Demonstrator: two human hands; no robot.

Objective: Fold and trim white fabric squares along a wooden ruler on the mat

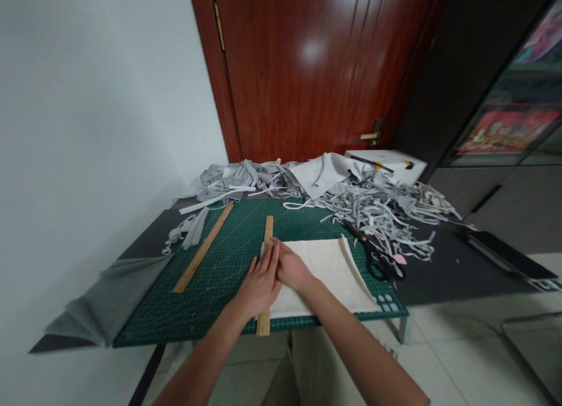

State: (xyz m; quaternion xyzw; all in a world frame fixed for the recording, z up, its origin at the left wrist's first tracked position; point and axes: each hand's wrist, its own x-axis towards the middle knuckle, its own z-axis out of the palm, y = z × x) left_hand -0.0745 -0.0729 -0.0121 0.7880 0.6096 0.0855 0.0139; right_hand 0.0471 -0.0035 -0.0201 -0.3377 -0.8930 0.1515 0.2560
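Here's the wooden ruler point(269, 225), lying near-to-far along the left edge of the cream cloth point(325, 271) on the green cutting mat point(211, 303), its middle hidden beneath the hands. The left hand point(261, 283) is flat over it, fingers straight and side by side, thumb partly covered; the right hand point(293, 268) comes in touching it, fingers curled, and whether that grip is closed on anything I can't tell, because the fingertips are masked. That stretch of the cloth's edge is covered too. Count them up: two hands, two rulers, the second ruler point(203, 249) slanting alone to the left; one cream cloth, one mat, one pair of black scissors point(380, 262) at the mat's right edge, blades partly lost among scraps. Over on the far side, the grey and white strips point(364, 201) tangle too thickly to count, overlapping one white box point(413, 170). One folded grey cloth point(120, 292) sits left, and one dark flat object point(504, 253), blurred, at the right end of the bench point(432, 280).
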